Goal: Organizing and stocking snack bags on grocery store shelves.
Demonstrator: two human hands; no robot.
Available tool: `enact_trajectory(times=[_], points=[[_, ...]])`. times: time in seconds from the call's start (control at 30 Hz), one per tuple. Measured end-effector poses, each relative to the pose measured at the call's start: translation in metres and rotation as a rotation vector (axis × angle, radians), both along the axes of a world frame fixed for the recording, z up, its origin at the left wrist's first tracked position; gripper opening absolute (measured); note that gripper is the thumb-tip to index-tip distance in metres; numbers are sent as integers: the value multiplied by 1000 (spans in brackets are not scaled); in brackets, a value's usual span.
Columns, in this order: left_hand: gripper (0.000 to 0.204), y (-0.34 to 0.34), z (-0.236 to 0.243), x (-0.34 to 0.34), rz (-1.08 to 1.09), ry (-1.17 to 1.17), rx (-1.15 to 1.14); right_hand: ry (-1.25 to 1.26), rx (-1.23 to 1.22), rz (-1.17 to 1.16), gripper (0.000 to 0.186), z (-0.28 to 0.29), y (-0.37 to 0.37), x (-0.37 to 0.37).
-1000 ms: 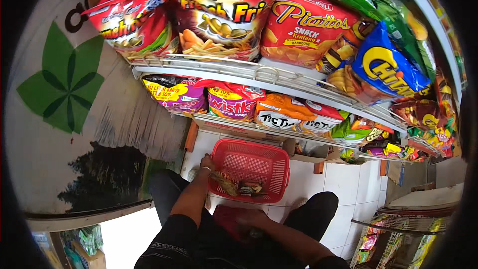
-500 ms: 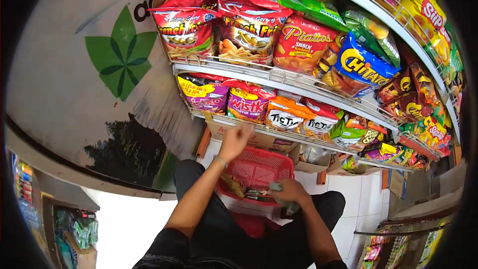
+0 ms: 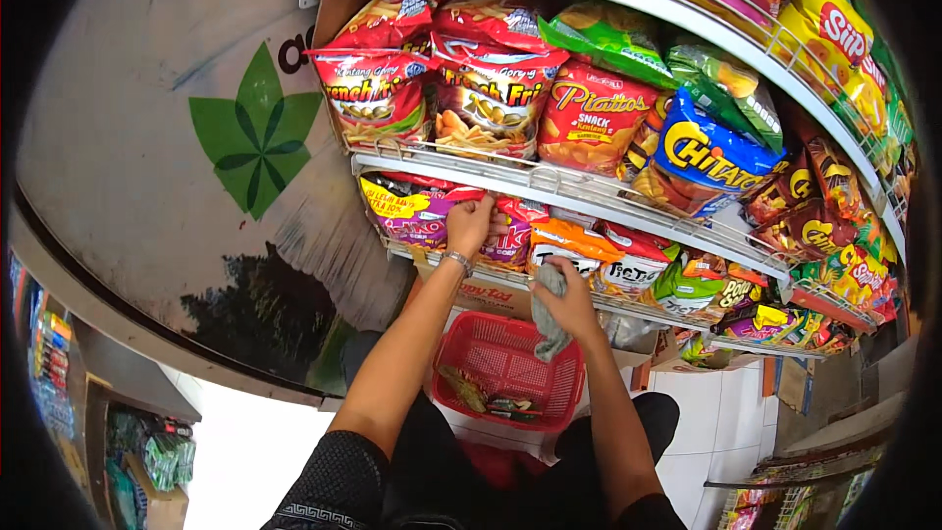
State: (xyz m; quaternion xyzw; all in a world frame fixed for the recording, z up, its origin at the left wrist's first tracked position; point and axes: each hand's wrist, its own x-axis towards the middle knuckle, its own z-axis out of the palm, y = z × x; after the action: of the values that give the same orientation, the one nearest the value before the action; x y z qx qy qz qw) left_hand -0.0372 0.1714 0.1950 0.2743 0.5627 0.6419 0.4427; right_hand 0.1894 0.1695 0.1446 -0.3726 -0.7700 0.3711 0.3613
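Observation:
My left hand (image 3: pixel 472 228) is at the lower shelf, its fingers closed at the top edge of a purple and red snack bag (image 3: pixel 512 247); part of the grip is hidden behind the hand. Another purple bag with a yellow patch (image 3: pixel 400 216) stands just left of it. My right hand (image 3: pixel 571 308) grips a crumpled grey-green cloth (image 3: pixel 551 339), which hangs down in front of the orange and white snack bag (image 3: pixel 572 242). Below both hands is a red plastic basket (image 3: pixel 505 339) with a few small packets (image 3: pixel 469 393) in it.
A wire rail edges the white upper shelf (image 3: pixel 549 180), which holds red, green and blue snack bags. Cardboard boxes (image 3: pixel 491 292) sit under the lower shelf. On the left stands a grey panel with a green leaf print (image 3: pixel 257 137). White floor tiles (image 3: pixel 695 412) show at right.
My left hand has moved up onto the purple and red bag. My right hand has risen with the cloth from over the basket to the front of the lower shelf.

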Motion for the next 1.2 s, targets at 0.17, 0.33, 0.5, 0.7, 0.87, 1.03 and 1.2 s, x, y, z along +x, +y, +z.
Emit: enact_trajectory(times=[0.17,0.33,0.5,0.7,0.87,1.03,1.2], points=[[26,-16,6,5,11,-103,72,97,12,-45,52,-1,21,-10],[22,-39,8,8,-65,-359,218,148,-55,-77,52,2,20,-8],[12,-62,-21,-6,-165,-480,320,226,-193,-67,45,-2,26,-10],[21,-84,-31,-10,-262,-398,202,262,-323,-41,32,-3,36,2],[32,-96,-34,-6,-295,-220,30,285,-457,-45,29,23,25,2],[31,-117,-34,-6,-289,-282,155,380,-770,114,34,66,13,-7],[45,-132,-33,-16,-421,-150,121,762,-1101,154,48,62,1,-16]])
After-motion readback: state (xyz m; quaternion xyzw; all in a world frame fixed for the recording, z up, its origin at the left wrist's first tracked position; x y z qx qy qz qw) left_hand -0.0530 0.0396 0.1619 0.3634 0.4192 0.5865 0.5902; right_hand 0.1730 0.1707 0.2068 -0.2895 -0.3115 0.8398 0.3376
